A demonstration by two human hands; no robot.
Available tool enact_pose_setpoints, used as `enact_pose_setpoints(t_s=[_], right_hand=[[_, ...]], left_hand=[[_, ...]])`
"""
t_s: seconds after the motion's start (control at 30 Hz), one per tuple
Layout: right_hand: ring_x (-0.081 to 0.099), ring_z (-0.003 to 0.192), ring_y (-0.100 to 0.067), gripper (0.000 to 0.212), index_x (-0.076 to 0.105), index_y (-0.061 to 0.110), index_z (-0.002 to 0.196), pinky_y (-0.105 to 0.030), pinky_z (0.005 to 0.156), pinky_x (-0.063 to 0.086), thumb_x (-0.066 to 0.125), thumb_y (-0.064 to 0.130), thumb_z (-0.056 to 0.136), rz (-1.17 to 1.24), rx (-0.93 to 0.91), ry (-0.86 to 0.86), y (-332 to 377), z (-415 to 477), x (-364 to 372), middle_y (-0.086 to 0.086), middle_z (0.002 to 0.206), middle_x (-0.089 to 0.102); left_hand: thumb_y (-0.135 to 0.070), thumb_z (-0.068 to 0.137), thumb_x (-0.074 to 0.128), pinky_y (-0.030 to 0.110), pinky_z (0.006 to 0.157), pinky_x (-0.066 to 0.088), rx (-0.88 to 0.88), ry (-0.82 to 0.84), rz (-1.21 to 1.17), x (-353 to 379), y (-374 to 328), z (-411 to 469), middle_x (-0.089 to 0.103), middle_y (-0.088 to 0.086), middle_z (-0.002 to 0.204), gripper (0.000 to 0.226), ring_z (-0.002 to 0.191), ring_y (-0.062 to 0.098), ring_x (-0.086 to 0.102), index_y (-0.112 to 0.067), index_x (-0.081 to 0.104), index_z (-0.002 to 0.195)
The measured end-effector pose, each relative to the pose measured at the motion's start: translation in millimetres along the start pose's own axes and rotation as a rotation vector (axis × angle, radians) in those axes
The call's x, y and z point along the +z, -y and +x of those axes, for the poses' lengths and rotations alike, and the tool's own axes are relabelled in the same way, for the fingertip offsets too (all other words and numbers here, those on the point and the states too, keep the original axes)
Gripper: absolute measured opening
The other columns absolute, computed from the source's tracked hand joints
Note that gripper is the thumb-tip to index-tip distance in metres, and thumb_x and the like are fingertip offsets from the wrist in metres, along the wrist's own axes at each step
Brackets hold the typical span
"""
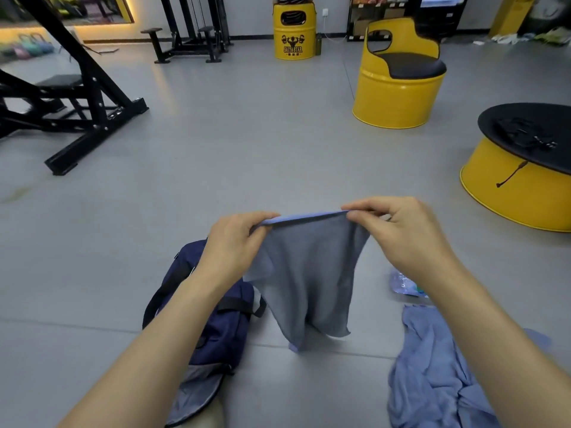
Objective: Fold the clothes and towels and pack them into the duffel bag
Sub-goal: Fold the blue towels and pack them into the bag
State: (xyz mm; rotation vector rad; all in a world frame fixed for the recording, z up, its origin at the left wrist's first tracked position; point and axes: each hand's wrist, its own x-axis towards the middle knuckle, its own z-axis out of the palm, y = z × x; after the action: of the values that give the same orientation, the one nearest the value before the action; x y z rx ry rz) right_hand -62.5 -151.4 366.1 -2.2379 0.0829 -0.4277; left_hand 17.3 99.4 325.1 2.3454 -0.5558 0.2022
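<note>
Both hands, left (238, 242) and right (404, 239), pinch a grey towel's (309, 273) top edge above the floor (278, 149). Navy bag (222, 329) lies below, forearm-hidden, contents unclear; blue cloth (432, 381) cut off.

The towel (309, 273) is a dusty grey-blue with a brighter blue hem. The duffel bag (228, 335) is navy, with black straps and a pale grey lining. The crumpled garment (432, 381) is light blue. The barrel chair (398, 97) is yellow with a black seat, the drum (295, 23) yellow with a black bodybuilder logo, the floor (247, 134) plain grey.
</note>
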Motion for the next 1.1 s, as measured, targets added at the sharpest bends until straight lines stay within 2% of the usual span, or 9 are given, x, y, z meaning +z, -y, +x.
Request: enact_pose_setpoints(t_s=[0.1, 0.23, 0.3, 0.37, 0.5, 0.6, 0.73, 0.9, 1.1], right_hand=[[0.063, 0.085, -0.007, 0.014, 0.077, 0.039, 0.096, -0.027, 0.071, 0.039, 0.064, 0.036, 0.093, -0.297, 0.011, -0.058, 0, 9, -16, 0.025, 0.088, 0.071], [0.061, 0.051, -0.005, 0.016, 0.074, 0.038, 0.089, -0.024, 0.060, 0.043, 0.060, 0.031, 0.096, -0.216, 0.073, 0.043, -9, 20, -13, 0.023, 0.062, 0.065], [0.067, 0.053, -0.012, 0.017, 0.070, 0.036, 0.086, -0.032, 0.062, 0.055, 0.059, 0.028, 0.095, -0.045, 0.123, 0.046, -17, 23, -11, 0.013, 0.065, 0.070], [0.068, 0.057, -0.014, 0.015, 0.069, 0.037, 0.089, -0.038, 0.071, 0.058, 0.058, 0.029, 0.095, -0.053, 0.111, -0.015, -25, 24, -12, 0.011, 0.067, 0.070], [0.066, 0.073, -0.015, 0.013, 0.071, 0.038, 0.094, -0.039, 0.081, 0.054, 0.059, 0.033, 0.095, -0.179, 0.067, -0.117, -34, 18, -14, 0.021, 0.071, 0.064], [0.061, 0.068, -0.003, 0.014, 0.074, 0.036, 0.096, -0.035, 0.078, 0.053, 0.061, 0.029, 0.095, -0.151, 0.052, -0.087, -41, 8, -8, 0.029, 0.071, 0.063], [0.060, 0.069, 0.005, 0.018, 0.075, 0.037, 0.102, -0.027, 0.073, 0.046, 0.062, 0.027, 0.096, -0.109, 0.016, -0.071, -46, -6, -4, 0.038, 0.073, 0.061], [0.059, 0.068, 0.006, 0.018, 0.076, 0.037, 0.103, -0.023, 0.070, 0.041, 0.063, 0.026, 0.096, -0.145, 0.023, -0.088, -49, -16, -2, 0.040, 0.067, 0.057], [0.059, 0.066, -0.003, 0.015, 0.072, 0.045, 0.094, -0.026, 0.066, 0.041, 0.071, 0.030, 0.089, -0.157, 0.092, -0.007, -64, -14, -6, 0.028, 0.065, 0.060]], left_hand=[[-0.014, 0.099, 0.050, 0.026, 0.083, 0.051, -0.049, 0.062, 0.060, -9, 11, 5, 0.074, -0.019, 0.099, 0.039, 0.094, 0.005, 0.065, -0.042, 0.071, 0.118], [-0.011, 0.095, 0.046, 0.030, 0.074, 0.050, -0.121, 0.099, 0.038, -3, 14, 18, 0.070, -0.012, 0.080, 0.035, 0.079, 0.007, 0.063, -0.036, 0.068, 0.101], [-0.014, 0.098, 0.044, 0.038, 0.073, 0.050, -0.171, 0.115, -0.123, 6, 10, 22, 0.065, -0.006, 0.078, 0.025, 0.076, 0.017, 0.060, -0.031, 0.063, 0.096], [-0.025, 0.100, 0.048, 0.043, 0.076, 0.051, -0.183, 0.142, -0.209, 13, 5, 22, 0.064, 0.000, 0.088, 0.012, 0.085, 0.024, 0.060, -0.027, 0.059, 0.097], [-0.034, 0.093, 0.063, 0.035, 0.071, 0.044, -0.157, 0.186, -0.195, 16, 2, 19, 0.063, -0.001, 0.088, 0.010, 0.083, 0.020, 0.058, -0.027, 0.056, 0.095], [-0.018, 0.091, 0.054, 0.035, 0.063, 0.044, -0.152, 0.161, -0.100, 11, 10, 17, 0.059, -0.004, 0.079, 0.012, 0.073, 0.021, 0.055, -0.030, 0.055, 0.091], [-0.013, 0.091, 0.048, 0.029, 0.060, 0.039, -0.143, 0.115, 0.014, -1, 12, 7, 0.060, -0.023, 0.075, 0.023, 0.070, 0.006, 0.054, -0.034, 0.057, 0.091], [-0.007, 0.089, 0.045, 0.034, 0.068, 0.046, -0.144, 0.116, 0.071, -12, 25, -2, 0.066, -0.013, 0.088, 0.030, 0.078, 0.015, 0.059, -0.034, 0.055, 0.098], [-0.018, 0.095, 0.052, 0.032, 0.067, 0.050, -0.182, 0.046, 0.162, -15, 43, 0, 0.068, -0.010, 0.070, 0.017, 0.068, 0.007, 0.062, -0.033, 0.060, 0.095]])
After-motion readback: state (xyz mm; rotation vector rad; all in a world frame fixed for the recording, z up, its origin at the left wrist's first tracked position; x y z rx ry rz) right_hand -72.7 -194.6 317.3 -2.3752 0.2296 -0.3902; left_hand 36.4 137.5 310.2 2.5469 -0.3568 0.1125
